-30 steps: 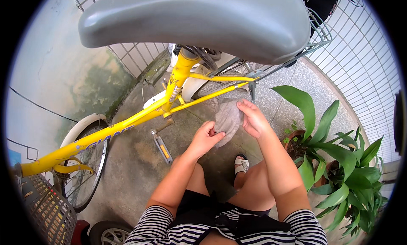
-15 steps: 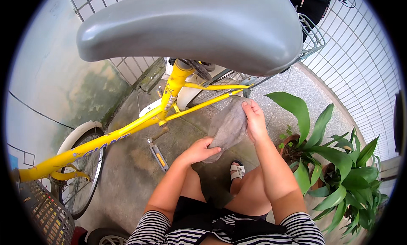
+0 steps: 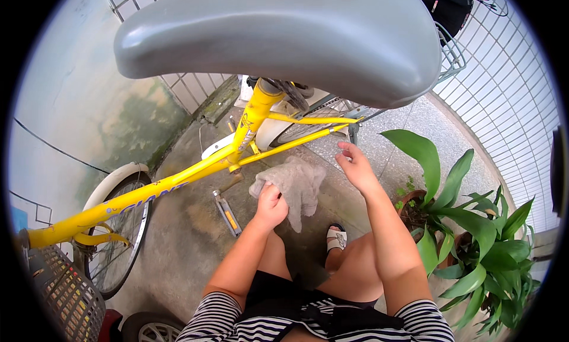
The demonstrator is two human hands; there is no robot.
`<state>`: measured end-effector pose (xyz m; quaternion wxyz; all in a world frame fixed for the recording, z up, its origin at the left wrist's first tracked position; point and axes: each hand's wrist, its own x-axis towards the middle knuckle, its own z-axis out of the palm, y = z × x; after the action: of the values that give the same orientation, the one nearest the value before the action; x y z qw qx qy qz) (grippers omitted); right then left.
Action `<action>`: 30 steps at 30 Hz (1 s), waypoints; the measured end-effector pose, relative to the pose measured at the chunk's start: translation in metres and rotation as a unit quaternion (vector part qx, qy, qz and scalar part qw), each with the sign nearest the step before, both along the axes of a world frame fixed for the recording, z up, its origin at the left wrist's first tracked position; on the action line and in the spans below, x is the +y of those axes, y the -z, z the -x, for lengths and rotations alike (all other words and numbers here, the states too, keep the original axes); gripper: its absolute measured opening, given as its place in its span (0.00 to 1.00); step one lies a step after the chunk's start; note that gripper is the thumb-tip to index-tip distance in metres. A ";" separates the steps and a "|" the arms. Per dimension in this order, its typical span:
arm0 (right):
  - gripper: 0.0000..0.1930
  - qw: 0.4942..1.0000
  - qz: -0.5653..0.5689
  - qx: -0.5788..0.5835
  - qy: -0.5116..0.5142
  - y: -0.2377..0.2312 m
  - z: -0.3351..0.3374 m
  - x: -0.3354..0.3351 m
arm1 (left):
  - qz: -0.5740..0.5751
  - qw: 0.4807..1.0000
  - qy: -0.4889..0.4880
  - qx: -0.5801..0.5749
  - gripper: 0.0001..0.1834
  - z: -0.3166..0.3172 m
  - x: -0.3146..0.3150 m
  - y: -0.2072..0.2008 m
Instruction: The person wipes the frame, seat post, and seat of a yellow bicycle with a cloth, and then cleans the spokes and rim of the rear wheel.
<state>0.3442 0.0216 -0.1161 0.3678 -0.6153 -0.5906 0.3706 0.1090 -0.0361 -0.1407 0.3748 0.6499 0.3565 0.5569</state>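
Observation:
A greyish-beige cloth (image 3: 302, 185) hangs bunched from my left hand (image 3: 272, 207), whose fingers are closed around one end of it. My right hand (image 3: 354, 164) is off the cloth, a little to its right, with the fingers apart and somewhat curled, holding nothing. Just beyond both hands stands a bicycle with a yellow frame (image 3: 195, 171). Its large grey saddle (image 3: 278, 43) fills the upper part of the view. The pedal (image 3: 226, 213) is to the left of my left hand.
Potted plants with broad green leaves (image 3: 474, 223) stand on the right. A front wheel (image 3: 118, 241) and a dark basket (image 3: 65, 291) are at the left. Another tyre (image 3: 153, 329) shows at the lower edge. White tiled wall (image 3: 504, 93) curves along the right.
My right hand has let go of the cloth. The cloth has moved left with my left hand and now hangs bunched rather than stretched between both hands.

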 end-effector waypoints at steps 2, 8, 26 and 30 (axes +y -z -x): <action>0.22 1.000 -0.018 0.011 0.010 -0.002 -0.001 0.000 | -0.112 0.987 -0.074 0.091 0.14 -0.005 0.014 -0.017; 0.28 0.975 -0.200 -0.089 0.037 -0.019 0.023 0.003 | -0.187 0.912 -0.345 0.117 0.17 -0.027 0.069 -0.018; 0.39 0.955 -0.242 -0.168 -0.032 -0.019 0.052 0.026 | 0.042 0.910 -0.349 0.218 0.11 -0.027 0.131 -0.022; 0.40 0.955 -0.234 -0.177 -0.054 -0.023 0.048 0.027 | 0.077 0.887 -0.431 0.147 0.12 -0.024 0.132 -0.006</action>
<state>0.2957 0.0485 -0.0930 0.3705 -0.5348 -0.7488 0.1267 0.1332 0.0963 -0.1342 0.0899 0.4757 0.6946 0.5321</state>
